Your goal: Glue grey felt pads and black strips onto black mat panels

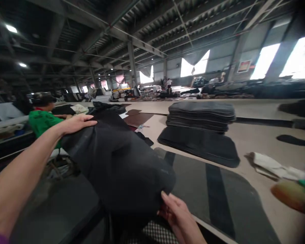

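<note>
A large black sheet (127,169) hangs between my two hands, over the table's near edge. My left hand (78,123) is at its upper left edge, fingers together and gripping it. Pinched at the lower right corner of the sheet is my right hand (174,211), thumb on top. Right of the sheet, a flat dark grey piece with black bands (193,179) lies on the table (259,142). Behind that piece are a flat black pad (200,144) and a tall stack of dark pieces (200,115).
A person in green (40,120) is at the left. Brown sheets (137,118) lie behind the black sheet. On the right are a white cloth (274,166), a blurred orange-brown object (292,195) and a dark cut piece (295,140).
</note>
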A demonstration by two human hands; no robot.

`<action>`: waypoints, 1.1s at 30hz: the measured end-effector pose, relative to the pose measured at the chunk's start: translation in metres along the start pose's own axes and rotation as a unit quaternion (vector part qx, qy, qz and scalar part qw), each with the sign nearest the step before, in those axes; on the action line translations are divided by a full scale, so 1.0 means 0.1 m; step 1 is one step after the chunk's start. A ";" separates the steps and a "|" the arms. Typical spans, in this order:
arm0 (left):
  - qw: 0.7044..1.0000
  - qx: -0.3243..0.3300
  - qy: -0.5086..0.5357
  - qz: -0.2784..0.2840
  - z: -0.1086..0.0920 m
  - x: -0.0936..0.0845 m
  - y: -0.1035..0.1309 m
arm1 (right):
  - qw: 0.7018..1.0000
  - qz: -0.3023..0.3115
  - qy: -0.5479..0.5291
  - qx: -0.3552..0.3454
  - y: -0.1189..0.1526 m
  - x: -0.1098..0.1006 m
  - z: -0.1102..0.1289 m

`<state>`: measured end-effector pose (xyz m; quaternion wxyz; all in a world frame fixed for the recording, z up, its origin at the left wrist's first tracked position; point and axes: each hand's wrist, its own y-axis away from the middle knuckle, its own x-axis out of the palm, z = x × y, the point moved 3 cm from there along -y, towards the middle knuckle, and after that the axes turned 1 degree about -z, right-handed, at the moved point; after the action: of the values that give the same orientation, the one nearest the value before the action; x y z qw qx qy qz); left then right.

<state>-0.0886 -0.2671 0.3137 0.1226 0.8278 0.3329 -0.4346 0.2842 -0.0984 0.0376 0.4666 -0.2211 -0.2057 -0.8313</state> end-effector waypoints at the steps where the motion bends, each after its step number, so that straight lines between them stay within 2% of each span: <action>1: 1.000 -0.007 -0.008 0.027 0.01 -0.06 -0.01 | 1.000 0.008 -0.006 0.015 -0.01 0.06 -0.14; 5: 0.992 -0.045 -0.015 0.120 0.05 -0.11 -0.10 | 0.997 0.041 -0.026 0.068 -0.02 0.15 -0.66; 8: 0.987 -0.079 -0.006 0.140 0.09 -0.08 -0.16 | 0.995 0.037 -0.029 0.087 -0.02 0.10 -0.95; 11: 0.985 -0.098 -0.013 0.141 0.11 -0.05 -0.22 | 0.995 0.034 -0.018 0.089 -0.02 0.05 -1.10; 18: 0.986 -0.061 -0.070 0.138 0.17 -0.01 -0.37 | 0.991 0.027 0.017 0.133 0.05 0.06 -1.19; 22: 0.985 -0.053 -0.099 0.128 0.20 0.02 -0.42 | 0.987 0.045 0.020 0.154 0.07 0.06 -1.22; 27: 0.984 -0.057 -0.086 0.149 0.17 0.06 -0.42 | 0.985 0.042 0.011 0.168 0.11 0.10 -1.22; 33: 0.984 -0.064 -0.090 0.139 0.17 0.06 -0.45 | 0.981 0.048 -0.014 0.188 0.14 0.16 -1.19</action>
<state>-0.1266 -0.2397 0.3028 0.2643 0.8139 0.2291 -0.4639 0.2678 -0.1809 -0.0485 0.5367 -0.1505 -0.3539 -0.7510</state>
